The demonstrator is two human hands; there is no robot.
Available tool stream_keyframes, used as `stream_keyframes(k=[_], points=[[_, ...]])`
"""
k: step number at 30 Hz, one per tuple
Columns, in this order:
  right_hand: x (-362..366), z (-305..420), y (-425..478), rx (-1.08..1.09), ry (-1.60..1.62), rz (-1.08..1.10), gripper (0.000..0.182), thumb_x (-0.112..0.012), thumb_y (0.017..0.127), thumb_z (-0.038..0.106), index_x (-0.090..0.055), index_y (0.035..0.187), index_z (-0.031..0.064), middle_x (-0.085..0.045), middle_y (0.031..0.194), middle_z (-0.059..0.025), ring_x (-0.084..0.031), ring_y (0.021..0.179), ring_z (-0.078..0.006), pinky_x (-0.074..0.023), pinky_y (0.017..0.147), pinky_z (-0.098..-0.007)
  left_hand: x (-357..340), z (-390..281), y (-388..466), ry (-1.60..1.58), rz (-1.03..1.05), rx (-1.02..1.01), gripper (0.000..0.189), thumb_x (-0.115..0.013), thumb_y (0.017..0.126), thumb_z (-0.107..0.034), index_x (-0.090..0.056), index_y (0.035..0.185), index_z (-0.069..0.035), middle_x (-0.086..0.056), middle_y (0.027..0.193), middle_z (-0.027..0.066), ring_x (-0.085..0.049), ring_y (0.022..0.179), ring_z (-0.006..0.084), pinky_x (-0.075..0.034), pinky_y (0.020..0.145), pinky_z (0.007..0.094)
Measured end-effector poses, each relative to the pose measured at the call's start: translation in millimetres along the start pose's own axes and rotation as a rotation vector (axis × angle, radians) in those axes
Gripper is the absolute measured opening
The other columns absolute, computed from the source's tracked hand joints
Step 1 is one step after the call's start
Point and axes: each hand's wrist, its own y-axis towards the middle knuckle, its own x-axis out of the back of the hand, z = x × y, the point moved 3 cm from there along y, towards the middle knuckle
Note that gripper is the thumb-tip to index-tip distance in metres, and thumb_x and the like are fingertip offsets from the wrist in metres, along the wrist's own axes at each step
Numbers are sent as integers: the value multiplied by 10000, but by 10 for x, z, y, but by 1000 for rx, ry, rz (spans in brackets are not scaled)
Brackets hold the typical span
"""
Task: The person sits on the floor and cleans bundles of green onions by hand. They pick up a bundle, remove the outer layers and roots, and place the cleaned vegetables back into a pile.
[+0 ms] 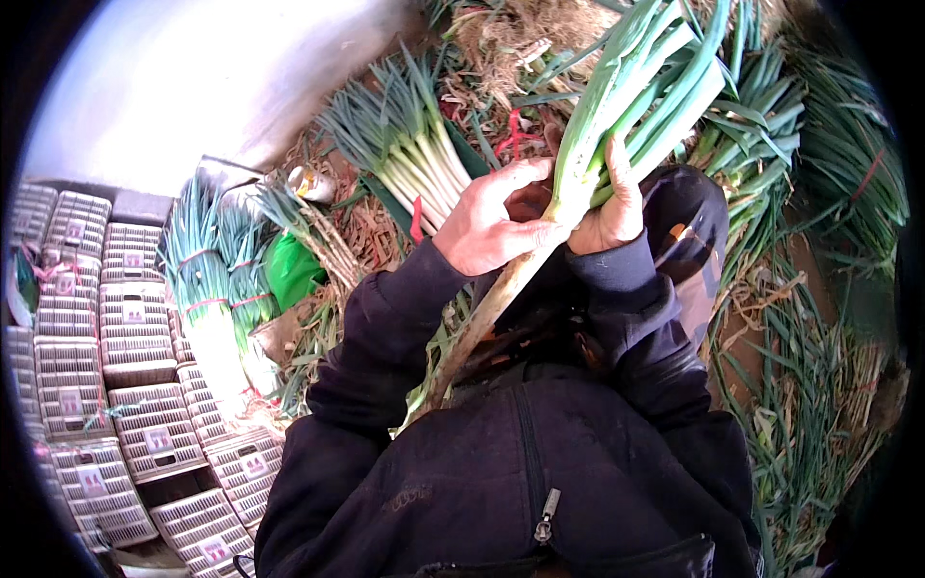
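Observation:
A large green onion (pixel 522 271) is held slantwise before my body, its green leaves at the upper right and its pale, dirty stalk running down to the lower left. My left hand (pixel 498 217) grips it where the leaves meet the stalk, thumb and fingers around that part. My right hand (pixel 616 202) holds the base of the leaves from the other side, thumb upward along them. Beyond my left hand, a bunch of cleaned green onions (pixel 412 144) with white stalks lies on a dark green support. Red ties (pixel 517 136) show near that bunch.
Stacked plastic crates (pixel 137 325) fill the left side. Tied green onion bundles (pixel 206 289) stand beside them, near a green plastic bag (pixel 293 271). Untrimmed green onions (pixel 795 404) lie along the right. Dry peelings (pixel 372 224) and a heap of roots (pixel 513 36) cover parts of the floor.

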Motion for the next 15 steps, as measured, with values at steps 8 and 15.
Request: stream_keyframes(k=[8, 15], points=[[272, -68, -17, -96, 60, -121, 364, -519, 883, 269, -502, 1141, 13, -602, 1028, -146, -589, 924, -268, -491, 806, -410, -37, 338, 63, -417, -53, 11, 350, -675, 711, 37, -546, 1033, -2, -598, 960, 61, -580, 861, 141, -467, 777, 279], [456, -167, 117, -28, -64, -153, 315, -522, 888, 280, -514, 1087, 36, -592, 1015, -119, -561, 972, -289, -464, 845, -455, 23, 531, 138, -89, -337, -81, 104, -613, 817, -59, -564, 895, -11, -571, 792, 2, -527, 701, 69, -420, 622, 203]])
